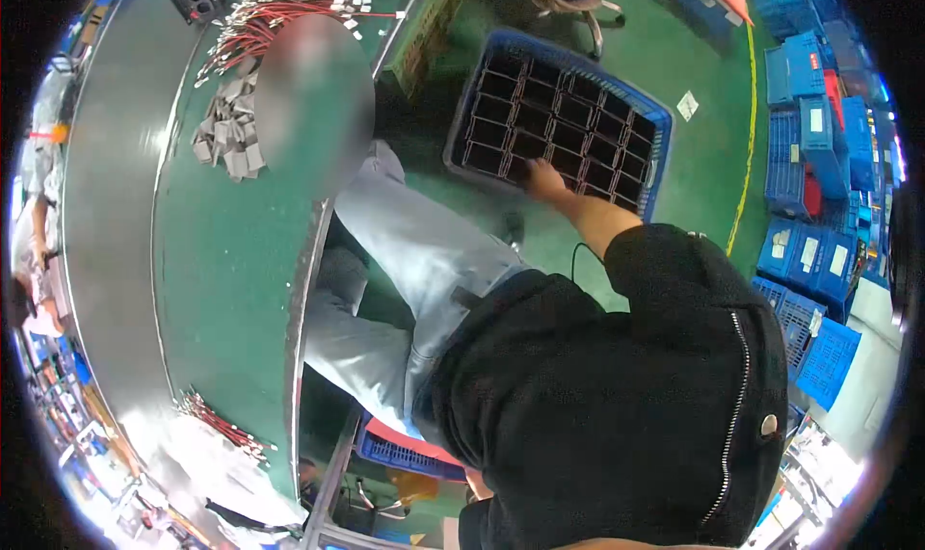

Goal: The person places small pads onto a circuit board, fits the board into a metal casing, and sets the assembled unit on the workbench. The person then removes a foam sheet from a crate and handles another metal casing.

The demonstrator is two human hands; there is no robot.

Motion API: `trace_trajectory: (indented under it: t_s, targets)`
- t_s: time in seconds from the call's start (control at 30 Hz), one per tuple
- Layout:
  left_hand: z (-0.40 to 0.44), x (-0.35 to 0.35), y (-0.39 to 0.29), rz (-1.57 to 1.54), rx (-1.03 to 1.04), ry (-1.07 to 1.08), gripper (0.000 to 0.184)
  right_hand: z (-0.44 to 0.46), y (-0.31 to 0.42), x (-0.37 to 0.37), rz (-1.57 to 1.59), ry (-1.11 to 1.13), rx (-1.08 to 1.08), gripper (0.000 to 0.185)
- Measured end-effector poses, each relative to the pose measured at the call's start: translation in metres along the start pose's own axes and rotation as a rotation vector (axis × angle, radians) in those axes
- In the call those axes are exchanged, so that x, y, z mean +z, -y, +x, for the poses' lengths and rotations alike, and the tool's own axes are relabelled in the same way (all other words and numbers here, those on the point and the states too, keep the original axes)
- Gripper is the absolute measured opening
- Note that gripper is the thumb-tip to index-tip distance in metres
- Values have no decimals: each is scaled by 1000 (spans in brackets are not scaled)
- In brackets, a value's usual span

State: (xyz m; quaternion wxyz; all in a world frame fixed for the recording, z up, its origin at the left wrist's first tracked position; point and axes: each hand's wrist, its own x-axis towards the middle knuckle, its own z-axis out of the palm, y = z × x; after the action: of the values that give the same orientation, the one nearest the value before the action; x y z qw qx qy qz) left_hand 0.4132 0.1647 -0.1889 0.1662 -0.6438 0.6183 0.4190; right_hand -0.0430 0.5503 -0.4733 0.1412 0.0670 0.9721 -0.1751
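Observation:
My right hand [546, 181] reaches down into a blue crate [665, 126] on the floor, at its near edge. It touches or hovers just over the black box-like pieces [573, 112] standing in rows there. Its fingertips are blurred against the dark pieces, so any grip is unclear. Of my left hand [450, 533], only a patch of skin by the black sleeve shows at the bottom edge; its fingers are not visible.
On the green worktable [231, 290] lie red cables [279, 15] with white connectors, grey pieces [231, 131] and a second cable bundle [226, 425]. A blurred patch covers part of it. Blue bins [795, 155] line the right. A chair base [593, 15] stands beyond the crate.

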Motion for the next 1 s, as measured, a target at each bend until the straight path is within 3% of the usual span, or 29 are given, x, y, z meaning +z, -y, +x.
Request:
trace_trajectory:
  t_s: [0.07, 0.13, 0.17, 0.27, 0.4, 0.47, 0.5, 0.53, 0.6, 0.63, 0.73, 0.77, 0.83, 0.9, 0.93, 1.0]
  targets:
    - [-17, -4, 11, 57, -16, 28, 40, 7, -4, 16, -36, 40, -43, 36]
    - [-31, -9, 19, 101, -23, 56, 41, 16, 8, 1, -113, 249, -77, 38]
    - [-34, -10, 22, 116, -25, 68, 42, 18, 29, -21, -133, 516, 14, 32]
    - [-45, -15, 28, 156, -21, 87, 44, 24, 32, -28, -185, 673, -92, 21]
    - [-39, -33, 26, 227, 53, 73, 47, 32, 20, -15, -214, 485, -265, 15]
    - [-25, -41, 11, 305, 135, 33, 49, 59, 4, 14, -390, 592, -441, 13]
    - [-12, -49, 1, 367, 185, -2, 50, 70, -13, 20, -395, 578, -453, 13]
    - [2, -55, -12, 421, 234, -40, 50, 86, -33, 21, -259, 750, -649, 15]
    - [35, -76, -40, 567, 331, -141, 52, 80, 0, 0, -259, 753, -603, 18]
    - [50, -87, -54, 642, 375, -198, 53, 45, 22, -6, -380, 575, -356, 21]
    - [63, -112, -89, 946, 460, -454, 50, 39, 34, -26, -372, 484, -263, 23]
    - [33, -109, -135, 841, 476, -410, 51, 42, 39, -37, -368, 457, -205, 24]
    - [-5, -104, -196, 715, 486, -377, 52, 28, 58, -99, -617, 518, -392, 26]
    - [-19, -97, -229, 625, 832, -90, 49, 15, 51, -145, -461, 267, -469, 23]
    - [-23, -95, -244, 598, 841, -110, 49, -10, 73, -194, -311, 54, -551, 21]
    - [-31, -88, -274, 429, 796, 484, 47, -58, 121, -297, -34, -281, -650, 17]
